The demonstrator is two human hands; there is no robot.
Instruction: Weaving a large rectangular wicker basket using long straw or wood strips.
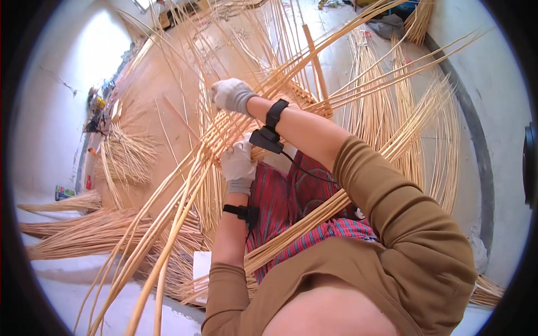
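Note:
In front of me is a half-woven piece of pale wicker rods (221, 130), with long loose ends fanning out on all sides. At its near left edge, my left hand (238, 159), in a white glove, is closed on the wicker rods. My right arm reaches across the weave, and my white-gloved right hand (232, 95) is curled closed at the far left side among upright rods. What its fingers hold is hidden. A flat wooden slat (317, 70) stands up at the right end of the weave. Another bunch of rods (302, 227) passes across my lap.
Bundles of loose rods lie on the right side of the floor (372, 106). More bundles (84, 229) spread at the left, beside a fanned heap (129, 154). Long rod ends (162, 257) stick out toward my lower left. A wall (499, 95) runs along the right.

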